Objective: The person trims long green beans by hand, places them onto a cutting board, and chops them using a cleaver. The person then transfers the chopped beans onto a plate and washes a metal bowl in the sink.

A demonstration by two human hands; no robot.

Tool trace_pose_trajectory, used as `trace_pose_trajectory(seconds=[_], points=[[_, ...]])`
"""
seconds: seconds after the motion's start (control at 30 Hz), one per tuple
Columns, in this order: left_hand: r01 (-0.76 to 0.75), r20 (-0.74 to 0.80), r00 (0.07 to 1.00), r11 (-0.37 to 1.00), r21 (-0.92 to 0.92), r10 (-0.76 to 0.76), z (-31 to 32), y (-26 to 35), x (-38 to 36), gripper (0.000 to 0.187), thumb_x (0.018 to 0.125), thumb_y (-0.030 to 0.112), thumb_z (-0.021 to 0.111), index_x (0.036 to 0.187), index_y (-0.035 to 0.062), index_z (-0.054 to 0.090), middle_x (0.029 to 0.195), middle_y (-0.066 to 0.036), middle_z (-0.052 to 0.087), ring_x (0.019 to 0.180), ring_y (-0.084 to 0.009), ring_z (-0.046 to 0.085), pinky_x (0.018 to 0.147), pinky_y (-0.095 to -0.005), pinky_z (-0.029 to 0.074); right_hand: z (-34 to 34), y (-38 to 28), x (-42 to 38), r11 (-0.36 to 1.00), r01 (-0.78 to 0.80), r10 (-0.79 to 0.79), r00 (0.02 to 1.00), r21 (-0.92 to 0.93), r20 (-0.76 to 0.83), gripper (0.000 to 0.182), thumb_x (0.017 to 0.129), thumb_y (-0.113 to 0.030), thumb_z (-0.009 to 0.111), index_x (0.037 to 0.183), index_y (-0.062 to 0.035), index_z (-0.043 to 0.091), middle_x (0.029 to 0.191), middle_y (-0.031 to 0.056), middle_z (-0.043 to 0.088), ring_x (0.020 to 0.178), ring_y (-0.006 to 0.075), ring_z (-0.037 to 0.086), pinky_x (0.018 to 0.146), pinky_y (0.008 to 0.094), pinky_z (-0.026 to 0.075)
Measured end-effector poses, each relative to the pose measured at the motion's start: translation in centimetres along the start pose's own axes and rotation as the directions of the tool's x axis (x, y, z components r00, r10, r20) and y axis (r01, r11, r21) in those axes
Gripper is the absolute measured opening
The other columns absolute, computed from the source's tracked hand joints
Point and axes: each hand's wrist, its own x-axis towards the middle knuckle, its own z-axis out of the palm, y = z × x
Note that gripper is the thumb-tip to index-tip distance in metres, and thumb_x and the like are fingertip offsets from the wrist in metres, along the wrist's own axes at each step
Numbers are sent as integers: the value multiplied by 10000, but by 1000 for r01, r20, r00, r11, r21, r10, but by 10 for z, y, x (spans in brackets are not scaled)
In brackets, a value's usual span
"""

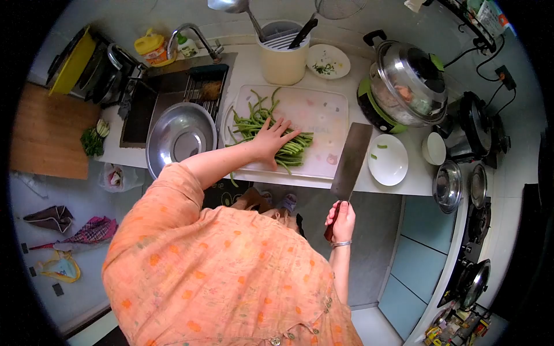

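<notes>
- Right hand [339, 220] wrapped around the handle of your cleaver [353, 158]. Left hand [270, 143] palm down, fingers spread, pressing or resting on the green beans [294, 151]; force can't be told.
- Beans sit on the left half of the cutting board [326, 109], your palm over mid-pile. A few stems stray past the board's left and front edges.
- Spread palm probably there to corral loose stems: wide cover, little pinch.
- Cleaver held off to the right, in view overlapping the board's front right corner, apart from beans and left fingers. Likely parked there so the blade stays out of your left hand's way. Height above the counter can't be judged.
- Cleaver long axis runs from your fist away from you, leaning right; blade end far, handle near. Broad face shows; can't tell which side is sharp.
- Bean axes are mixed: far ones point mostly away from you, those right of your palm slant across, ends to the right.
- White dish [388, 169] just right of the blade, with short green pieces [382, 146] in it, handy to your right. Metal basin [163, 138] sits left of the board.
</notes>
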Motion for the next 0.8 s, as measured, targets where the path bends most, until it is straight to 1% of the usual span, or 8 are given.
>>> trace_pose_trajectory(seconds=[0.13,0.3,0.43,0.47,0.5,0.57,0.67,0.8], points=[[28,105,994,991,-128,-14,3,-8,18,1112,476,332,811,1377,117,197,1253,-184,406,1168,-345,394,1007,-519,246,3,-2,2,1000,-28,28,1000,4,-7,359,932,-374,404,816,-38,451,562,11,445,419,79,420,380,220,380],[35,-68,996,971,-236,-52,29,-27,69,823,559,279,766,1244,16,393,990,-152,568,946,-320,535,857,-408,390,8,-2,14,996,-82,82,997,-39,-7,348,929,-362,421,789,-45,452,545,4,440,411,73,415,368,219,372],[54,-105,992,991,-122,-67,26,-13,98,853,536,355,770,1241,47,403,943,-132,586,899,-311,557,834,-422,393,13,-7,45,984,-124,117,991,-128,-60,343,926,-343,430,767,-41,462,516,4,440,381,75,408,347,230,364],[132,-15,990,969,-210,-138,15,-5,97,939,509,386,783,1278,58,357,1070,-152,553,1012,-313,523,906,-466,356,12,-11,53,983,-123,116,991,-139,-61,343,926,-343,430,767,-41,462,516,4,440,381,75,408,347,230,364],[134,-20,990,967,-219,-142,12,0,93,939,509,386,783,1278,58,357,1070,-152,553,1012,-313,523,906,-466,356,12,-17,62,966,-129,112,990,-222,-86,346,924,-342,433,765,-37,473,512,8,447,380,78,414,347,233,367],[129,-244,959,988,-88,-147,12,5,82,1019,504,415,783,1320,53,290,1251,-172,438,1159,-323,424,990,-522,264,13,-30,81,940,-137,110,989,-311,-101,350,921,-342,436,764,-33,484,509,12,454,379,81,420,348,236,369],[196,-193,957,973,-118,-216,7,8,71,1075,498,434,782,1344,48,242,1360,-169,307,1257,-321,307,1030,-555,174,0,-40,119,831,-69,57,998,-551,-40,363,899,-349,464,758,-18,512,507,29,481,380,106,446,357,260,371],[244,-229,936,962,-121,-266,21,12,66,1067,481,421,797,1323,30,270,1328,-169,335,1246,-336,312,1025,-561,175,5,-53,146,742,-38,57,998,-669,6,377,888,-353,481,746,-6,515,494,38,475,371,126,449,362,279,371]])
